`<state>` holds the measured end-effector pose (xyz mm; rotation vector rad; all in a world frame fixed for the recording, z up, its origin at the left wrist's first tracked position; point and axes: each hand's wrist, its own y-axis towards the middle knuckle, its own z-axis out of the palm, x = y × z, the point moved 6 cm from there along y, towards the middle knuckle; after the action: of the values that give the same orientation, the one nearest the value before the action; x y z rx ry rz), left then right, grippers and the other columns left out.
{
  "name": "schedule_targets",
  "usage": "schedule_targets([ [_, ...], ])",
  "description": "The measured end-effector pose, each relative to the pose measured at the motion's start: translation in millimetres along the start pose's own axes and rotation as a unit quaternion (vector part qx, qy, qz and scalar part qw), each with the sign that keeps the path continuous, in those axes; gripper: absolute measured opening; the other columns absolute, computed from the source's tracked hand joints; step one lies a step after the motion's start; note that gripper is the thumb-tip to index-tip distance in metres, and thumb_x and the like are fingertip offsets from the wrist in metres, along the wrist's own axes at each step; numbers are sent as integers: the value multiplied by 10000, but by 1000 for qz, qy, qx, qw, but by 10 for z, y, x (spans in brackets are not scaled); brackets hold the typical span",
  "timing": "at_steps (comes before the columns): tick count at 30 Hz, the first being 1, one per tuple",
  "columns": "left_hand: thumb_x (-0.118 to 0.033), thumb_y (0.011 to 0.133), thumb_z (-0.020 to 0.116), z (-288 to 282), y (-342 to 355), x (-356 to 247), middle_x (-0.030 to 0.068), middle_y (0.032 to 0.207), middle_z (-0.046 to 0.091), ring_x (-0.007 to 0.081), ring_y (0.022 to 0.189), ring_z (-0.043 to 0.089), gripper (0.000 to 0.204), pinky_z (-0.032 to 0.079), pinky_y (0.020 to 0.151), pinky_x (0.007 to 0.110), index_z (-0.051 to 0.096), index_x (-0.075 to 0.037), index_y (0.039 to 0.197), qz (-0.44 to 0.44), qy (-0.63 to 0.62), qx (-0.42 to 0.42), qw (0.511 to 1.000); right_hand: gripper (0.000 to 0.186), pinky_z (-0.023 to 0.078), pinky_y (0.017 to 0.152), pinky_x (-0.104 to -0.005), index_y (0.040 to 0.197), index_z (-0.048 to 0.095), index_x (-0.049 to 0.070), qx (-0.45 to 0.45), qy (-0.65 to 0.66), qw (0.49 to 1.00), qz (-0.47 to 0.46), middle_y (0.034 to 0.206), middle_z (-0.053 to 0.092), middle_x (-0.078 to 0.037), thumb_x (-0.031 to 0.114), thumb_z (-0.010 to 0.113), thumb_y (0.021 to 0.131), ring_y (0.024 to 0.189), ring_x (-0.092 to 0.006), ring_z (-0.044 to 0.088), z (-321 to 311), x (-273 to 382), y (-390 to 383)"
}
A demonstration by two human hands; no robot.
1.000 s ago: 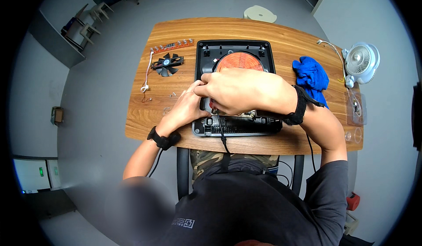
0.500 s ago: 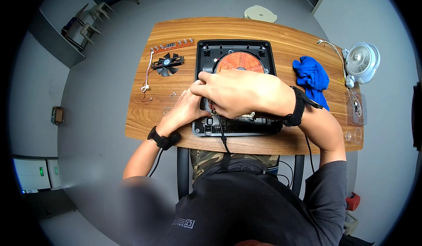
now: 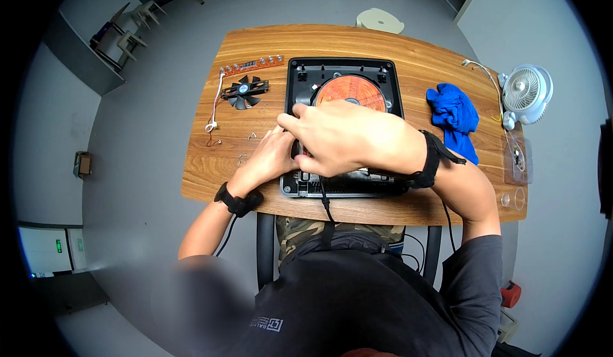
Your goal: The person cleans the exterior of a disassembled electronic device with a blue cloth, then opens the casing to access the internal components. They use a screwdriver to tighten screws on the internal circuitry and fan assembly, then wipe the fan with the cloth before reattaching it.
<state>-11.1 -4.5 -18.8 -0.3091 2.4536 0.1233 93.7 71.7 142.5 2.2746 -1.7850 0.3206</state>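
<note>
An opened black housing (image 3: 300, 85) with a round orange coil (image 3: 338, 85) lies on the table before me. My left hand (image 3: 271, 156) rests at its left edge, fingers curled beneath my right and partly hidden; what they hold is unclear. My right hand (image 3: 338, 136) arches over the lower left of the housing with bent fingers closed around something I cannot make out. It covers most of the parts below the coil. A black cable (image 3: 325, 202) runs from the housing over the table's near edge.
On the wooden table (image 3: 402, 44) are a black fan (image 3: 244, 91) and button board (image 3: 249, 64) at left, small loose pieces (image 3: 252, 135), a blue cloth (image 3: 453, 111), a white fan (image 3: 523, 92) and plastic trays (image 3: 518, 162) at right. A pale stool (image 3: 380, 20) stands beyond.
My right hand's fingertips have shifted slightly, its thumb now lower beside my left thumb. My left hand stays nearly in place.
</note>
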Motion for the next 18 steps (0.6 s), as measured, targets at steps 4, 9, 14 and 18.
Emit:
schedule_targets([
  [4, -164, 683, 865, -97, -24, -174, 227, 1229, 623, 432, 1180, 575, 581, 501, 975, 495, 635, -10, 1194, 7, -42, -13, 999, 309, 586, 730, -466, 1086, 618, -44, -1, 12, 997, -78, 968, 652, -228, 161, 693, 868, 883, -403, 700, 38, -45, 12],
  [9, -189, 677, 885, -41, -20, -92, 209, 1195, 658, 415, 1207, 568, 594, 476, 1010, 495, 648, -16, 1194, 5, -32, 10, 999, 223, 591, 692, -464, 922, 676, -78, -31, 43, 994, -92, 772, 701, -244, 109, 702, 803, 748, -416, 720, 149, -97, 130],
  [14, -220, 693, 886, -32, -53, -65, 190, 1222, 662, 395, 1271, 526, 597, 440, 1053, 490, 663, -25, 1211, 9, -15, -1, 1000, 308, 568, 709, -489, 1035, 619, -77, 91, -20, 995, 29, 921, 668, -240, 210, 644, 926, 839, -431, 683, 115, -80, 162],
  [18, -227, 695, 887, -25, -31, -43, 191, 1280, 629, 398, 1296, 503, 621, 435, 1057, 496, 655, -24, 1233, -6, 5, -1, 1000, 296, 567, 725, -486, 1099, 584, -71, 1, -5, 1000, -13, 978, 647, -242, 159, 625, 918, 853, -434, 680, 22, -53, 11],
])
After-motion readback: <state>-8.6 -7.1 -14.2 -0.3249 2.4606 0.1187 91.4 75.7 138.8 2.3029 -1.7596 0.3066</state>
